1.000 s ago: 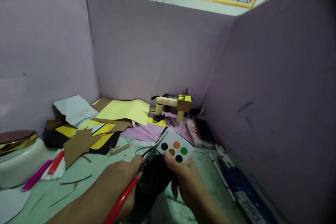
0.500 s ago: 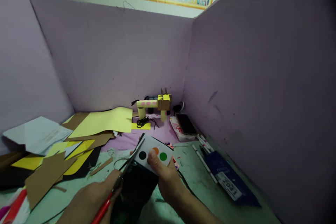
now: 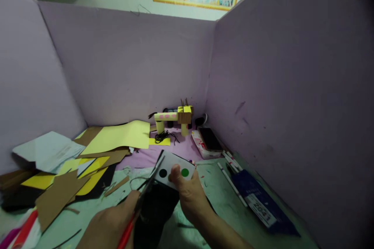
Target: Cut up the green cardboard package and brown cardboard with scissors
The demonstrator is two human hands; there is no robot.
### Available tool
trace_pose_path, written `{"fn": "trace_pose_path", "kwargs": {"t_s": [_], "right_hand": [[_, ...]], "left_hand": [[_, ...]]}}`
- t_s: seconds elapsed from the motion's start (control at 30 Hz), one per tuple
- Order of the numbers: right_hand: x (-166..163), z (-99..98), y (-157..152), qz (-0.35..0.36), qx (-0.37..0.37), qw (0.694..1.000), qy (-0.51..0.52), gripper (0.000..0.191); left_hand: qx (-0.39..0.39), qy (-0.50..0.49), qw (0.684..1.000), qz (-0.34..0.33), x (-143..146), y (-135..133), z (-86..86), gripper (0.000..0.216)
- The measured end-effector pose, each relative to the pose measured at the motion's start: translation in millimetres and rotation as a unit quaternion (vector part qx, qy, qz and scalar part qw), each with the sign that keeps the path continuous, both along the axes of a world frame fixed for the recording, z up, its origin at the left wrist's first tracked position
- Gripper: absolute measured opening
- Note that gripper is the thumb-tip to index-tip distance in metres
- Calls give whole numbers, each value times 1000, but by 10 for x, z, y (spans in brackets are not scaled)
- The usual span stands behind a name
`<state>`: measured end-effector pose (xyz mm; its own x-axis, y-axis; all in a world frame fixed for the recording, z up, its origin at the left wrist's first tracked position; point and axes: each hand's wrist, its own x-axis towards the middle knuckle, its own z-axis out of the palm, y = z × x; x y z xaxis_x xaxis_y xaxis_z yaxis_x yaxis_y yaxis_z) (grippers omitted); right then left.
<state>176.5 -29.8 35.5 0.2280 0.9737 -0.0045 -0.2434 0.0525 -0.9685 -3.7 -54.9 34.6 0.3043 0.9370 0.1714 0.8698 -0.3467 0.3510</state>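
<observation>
My left hand is closed round the red handles of a pair of scissors. Their blades point up and away, along the left edge of a white card marked with a black and a green dot. My right hand pinches this card from the right, thumb on top between the dots, fingers hidden beneath. A black sheet lies under the card and hangs down toward me; a narrow black strip shows beyond the card's left edge. Whether the blades are parted is hard to make out.
Yellow paper and cardboard pieces are heaped at left. A yellow paper giraffe stands at the back, black cord before it. A phone rests on a packet; a blue pouch and white sticks lie right.
The view has shifted slightly, so everything sits a little further right. My right thumb now covers the orange dot, which showed before. Scissors and card keep nearly the same position to each other.
</observation>
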Motion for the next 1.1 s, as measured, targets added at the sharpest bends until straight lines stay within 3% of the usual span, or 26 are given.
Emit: {"fn": "trace_pose_path", "kwargs": {"t_s": [0.1, 0.3, 0.47, 0.67, 0.77, 0.93, 1.1], "right_hand": [[1, 36, -26, -16, 7, 1000, 16, 41], [22, 75, -53, -61, 17, 998, -17, 41], [75, 44, -42, -23, 2, 998, -56, 44], [38, 105, -100, -53, 36, 995, -79, 39], [15, 129, -103, -9, 57, 994, -87, 34], [1, 120, -36, -7, 47, 995, -87, 35], [3, 96, 83, 139, 54, 989, 23, 38]], "left_hand": [[-29, 33, 999, -22, 84, -26, 68, 22], [-80, 81, 993, 20, 289, -84, 176, 28], [-95, 128, 986, 43, 365, -109, 250, 32], [-82, 86, 993, 13, 337, -121, 228, 29], [-76, 73, 994, 20, 330, -133, 204, 33], [-77, 38, 995, 44, 304, -103, 206, 25], [-94, -18, 995, 35, 173, -14, 192, 16]]}}
